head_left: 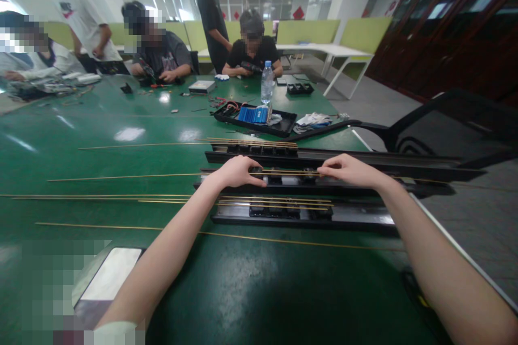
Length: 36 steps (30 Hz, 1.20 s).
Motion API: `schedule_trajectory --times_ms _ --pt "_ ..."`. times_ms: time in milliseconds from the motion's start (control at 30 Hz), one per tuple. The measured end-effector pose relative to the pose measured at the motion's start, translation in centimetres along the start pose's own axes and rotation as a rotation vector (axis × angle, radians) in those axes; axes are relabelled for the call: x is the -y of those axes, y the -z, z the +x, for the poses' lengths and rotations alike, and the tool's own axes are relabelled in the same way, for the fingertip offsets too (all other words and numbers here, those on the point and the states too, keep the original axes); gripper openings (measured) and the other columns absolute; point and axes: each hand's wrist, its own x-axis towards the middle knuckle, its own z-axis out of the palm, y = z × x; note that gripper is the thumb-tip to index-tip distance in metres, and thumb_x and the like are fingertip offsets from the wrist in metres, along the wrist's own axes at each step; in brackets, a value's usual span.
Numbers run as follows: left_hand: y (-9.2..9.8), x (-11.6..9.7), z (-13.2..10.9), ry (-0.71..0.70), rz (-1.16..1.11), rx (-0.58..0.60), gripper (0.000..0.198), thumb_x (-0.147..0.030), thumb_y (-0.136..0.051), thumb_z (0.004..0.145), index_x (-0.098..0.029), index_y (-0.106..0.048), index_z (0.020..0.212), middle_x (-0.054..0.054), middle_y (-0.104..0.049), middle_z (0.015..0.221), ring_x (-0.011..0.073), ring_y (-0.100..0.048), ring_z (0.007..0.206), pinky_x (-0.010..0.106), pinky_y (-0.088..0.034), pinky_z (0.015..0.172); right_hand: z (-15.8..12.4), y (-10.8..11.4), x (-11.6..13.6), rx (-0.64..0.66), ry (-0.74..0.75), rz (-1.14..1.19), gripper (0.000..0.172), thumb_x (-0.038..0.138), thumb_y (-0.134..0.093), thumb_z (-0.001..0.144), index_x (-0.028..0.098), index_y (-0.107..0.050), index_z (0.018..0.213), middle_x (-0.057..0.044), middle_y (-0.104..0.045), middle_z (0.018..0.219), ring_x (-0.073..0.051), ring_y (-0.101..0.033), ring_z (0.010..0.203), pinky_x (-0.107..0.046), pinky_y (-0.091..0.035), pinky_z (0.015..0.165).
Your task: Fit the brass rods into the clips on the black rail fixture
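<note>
While the right hand's (pixel 343 169) fingertips appear to pinch a thin rod (pixel 289 173) and the left hand (pixel 239 171) spreads thumb and finger astride it, left grip impossible to confirm, the rod lies over blocks (pixel 275 177) in the middle rail (pixel 299 190), at frame centre. The step in hand is judged to be seating or aligning the rod; the next move calls for steady, level fingertip pressure. Outward, the near rail (pixel 283 221) lies below centre, the far rail (pixel 291 161) above.

Green table (pixel 251 280): black channels (pixel 303 221), golden rods (pixel 267 239), bottle (pixel 267 84).
</note>
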Motion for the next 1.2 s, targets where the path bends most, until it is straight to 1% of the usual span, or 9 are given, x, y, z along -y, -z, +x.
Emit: schedule_trajectory --times_ms 200,333,433,533,700,900,1000,1200 --pt "0.0 0.1 0.0 0.007 -0.002 -0.002 0.072 -0.075 -0.067 0.068 -0.022 -0.074 0.116 0.008 -0.077 0.097 0.0266 -0.07 0.088 0.031 -0.048 0.077 -0.5 0.6 0.6 0.032 0.027 0.04 0.043 0.058 -0.059 0.083 0.018 -0.075 0.089 -0.004 -0.068 0.075 -0.019 -0.057 0.07 -0.029 -0.042 0.067" --pt "0.0 0.0 0.0 0.022 0.007 0.004 0.073 -0.076 -0.066 0.068 -0.023 -0.073 0.117 0.008 -0.077 0.093 0.0263 -0.07 0.087 0.03 -0.048 0.075 -0.7 0.9 0.5 0.045 0.023 0.038 0.035 0.047 -0.06 0.082 0.019 -0.076 0.094 -0.003 -0.072 0.082 -0.021 -0.061 0.077 -0.03 -0.045 0.073" --pt "0.0 0.0 0.0 0.028 0.008 0.009 0.073 -0.076 -0.066 0.067 -0.023 -0.073 0.117 0.008 -0.077 0.093 0.0259 -0.07 0.087 0.029 -0.048 0.075 -0.8 1.0 0.3 0.058 0.027 0.047 0.032 0.042 -0.062 0.08 0.02 -0.077 0.098 -0.003 -0.074 0.09 -0.023 -0.063 0.082 -0.032 -0.047 0.077" --pt "0.0 0.0 0.1 0.023 -0.002 0.016 0.072 -0.075 -0.066 0.068 -0.023 -0.073 0.117 0.008 -0.077 0.096 0.0258 -0.07 0.088 0.03 -0.048 0.077 -0.8 0.9 0.2 0.046 0.031 0.054 0.031 0.04 -0.063 0.078 0.02 -0.077 0.098 -0.004 -0.075 0.094 -0.025 -0.064 0.085 -0.033 -0.047 0.079" --pt "0.0 -0.1 0.0 0.035 0.005 0.017 0.072 -0.075 -0.066 0.068 -0.023 -0.073 0.117 0.008 -0.077 0.097 0.0264 -0.07 0.09 0.03 -0.048 0.078 -0.7 0.8 0.3 0.035 0.028 0.036 0.032 0.041 -0.063 0.076 0.019 -0.077 0.095 -0.005 -0.075 0.091 -0.026 -0.064 0.086 -0.034 -0.047 0.078" --pt "0.2 -0.3 0.0 0.025 0.014 0.02 0.072 -0.075 -0.066 0.069 -0.022 -0.073 0.118 0.009 -0.077 0.101 0.0272 -0.07 0.092 0.031 -0.049 0.079 -0.3 0.6 0.1 0.02 0.056 0.022 0.029 0.04 -0.063 0.078 0.018 -0.076 0.092 -0.004 -0.074 0.087 -0.023 -0.063 0.082 -0.032 -0.046 0.077" --pt "0.2 -0.3 0.0 0.023 0.011 0.017 0.073 -0.074 -0.066 0.069 -0.022 -0.072 0.119 0.009 -0.076 0.105 0.0277 -0.07 0.095 0.031 -0.05 0.08 -0.1 0.3 0.0 0.018 0.059 0.022 0.03 0.041 -0.063 0.078 0.017 -0.076 0.09 -0.004 -0.073 0.083 -0.021 -0.061 0.078 -0.03 -0.044 0.072" --pt "0.1 -0.2 0.1 0.037 0.019 0.019 0.076 -0.076 -0.066 0.068 -0.021 -0.071 0.121 0.01 -0.076 0.106 0.0284 -0.07 0.097 0.031 -0.05 0.081 0.2 -0.7 0.6 0.033 0.052 0.014 0.031 0.043 -0.065 0.076 0.015 -0.074 0.083 -0.002 -0.069 0.073 -0.017 -0.056 0.067 -0.028 -0.04 0.064"
